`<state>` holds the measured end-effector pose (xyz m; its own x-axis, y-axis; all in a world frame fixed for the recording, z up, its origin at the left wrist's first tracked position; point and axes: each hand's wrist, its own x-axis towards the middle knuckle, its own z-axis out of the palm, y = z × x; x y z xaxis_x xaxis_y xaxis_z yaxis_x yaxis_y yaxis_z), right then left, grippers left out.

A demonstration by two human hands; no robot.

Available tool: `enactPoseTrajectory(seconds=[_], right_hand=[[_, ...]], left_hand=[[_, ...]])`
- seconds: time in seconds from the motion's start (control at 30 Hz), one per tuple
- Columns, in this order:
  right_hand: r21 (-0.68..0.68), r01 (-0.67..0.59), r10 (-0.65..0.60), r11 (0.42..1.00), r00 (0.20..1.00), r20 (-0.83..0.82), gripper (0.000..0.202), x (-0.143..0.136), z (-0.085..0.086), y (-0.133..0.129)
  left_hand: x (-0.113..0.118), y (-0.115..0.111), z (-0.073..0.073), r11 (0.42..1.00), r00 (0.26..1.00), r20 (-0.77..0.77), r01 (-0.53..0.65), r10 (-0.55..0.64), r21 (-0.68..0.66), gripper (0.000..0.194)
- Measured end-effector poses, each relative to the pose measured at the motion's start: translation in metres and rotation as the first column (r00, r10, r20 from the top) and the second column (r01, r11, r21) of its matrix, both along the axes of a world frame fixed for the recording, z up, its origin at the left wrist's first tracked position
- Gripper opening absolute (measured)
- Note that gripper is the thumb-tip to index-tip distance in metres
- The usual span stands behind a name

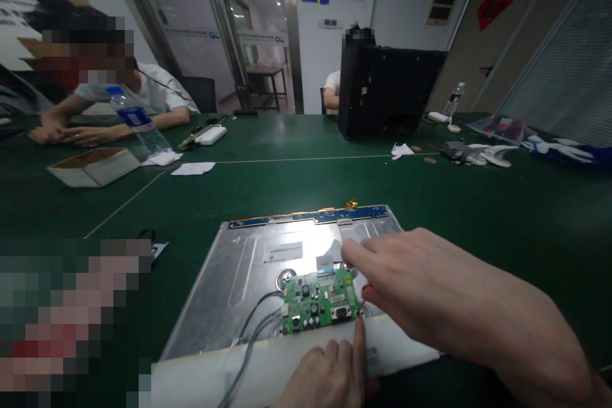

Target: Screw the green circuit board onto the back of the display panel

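A metal-backed display panel (248, 242) lies flat on the table in front of me. Mounted on its back is a green circuit board (318, 298), with dark cables (258, 312) leaving its left side and a flat ribbon cable (326, 264) at its upper edge. My left hand (327, 370) points its stretched index finger at the board's lower right corner, the other fingers folded. Just above that corner, my right hand (396, 274) is closed in a pinch. Something small and reddish shows under its fingers, mostly hidden by the hand.
A white strip (210, 366) runs along the panel's near edge. Farther off are an open box (98, 167), a water bottle (138, 121), a paper slip (193, 169), a large black monitor (392, 92) and gloves (482, 154). Two people sit across the table (268, 178).
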<state>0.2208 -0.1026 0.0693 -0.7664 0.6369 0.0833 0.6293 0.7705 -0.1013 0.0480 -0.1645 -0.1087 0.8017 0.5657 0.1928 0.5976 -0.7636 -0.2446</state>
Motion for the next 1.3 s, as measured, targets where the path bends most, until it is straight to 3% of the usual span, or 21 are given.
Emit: enactPoseTrajectory(seconds=[0.27,0.4,0.57,0.77,1.0,1.13,1.3], right_hand=[[-0.16,-0.046,0.041,0.986,0.999,-0.032,0.028,0.002,0.001,-0.005],[-0.084,0.018,-0.019,0.996,1.0,-0.004,0.027,-0.006,0.0,-0.005],[0.005,0.111,-0.111,0.994,0.994,0.003,0.01,-0.013,-0.004,0.0],[-0.081,-0.042,0.037,0.996,0.997,-0.061,0.02,0.001,-0.011,0.0],[-0.233,-0.077,0.062,0.97,0.996,-0.071,0.027,0.006,-0.007,-0.001],[-0.162,-0.045,0.031,0.986,0.996,-0.088,0.025,0.002,-0.007,-0.001],[-0.003,0.079,-0.079,0.997,0.996,-0.037,0.025,-0.007,-0.005,0.002]], left_hand=[[0.003,0.001,0.006,0.994,0.999,-0.043,-0.016,0.011,-0.112,0.048],[0.003,0.002,0.004,0.993,0.999,-0.05,-0.003,-0.003,-0.121,0.039],[0.004,0.003,0.006,0.995,0.997,-0.08,0.002,-0.01,-0.102,0.046],[0.004,0.003,0.007,0.994,0.999,-0.053,-0.003,-0.003,-0.11,0.043],[0.002,0.002,0.003,0.997,1.0,-0.017,-0.002,0.001,-0.071,0.043],[0.001,0.001,0.002,0.998,1.0,0.011,0.004,-0.004,-0.056,0.043],[0.001,0.002,0.002,1.0,0.999,0.03,0.016,-0.016,-0.008,0.05]])
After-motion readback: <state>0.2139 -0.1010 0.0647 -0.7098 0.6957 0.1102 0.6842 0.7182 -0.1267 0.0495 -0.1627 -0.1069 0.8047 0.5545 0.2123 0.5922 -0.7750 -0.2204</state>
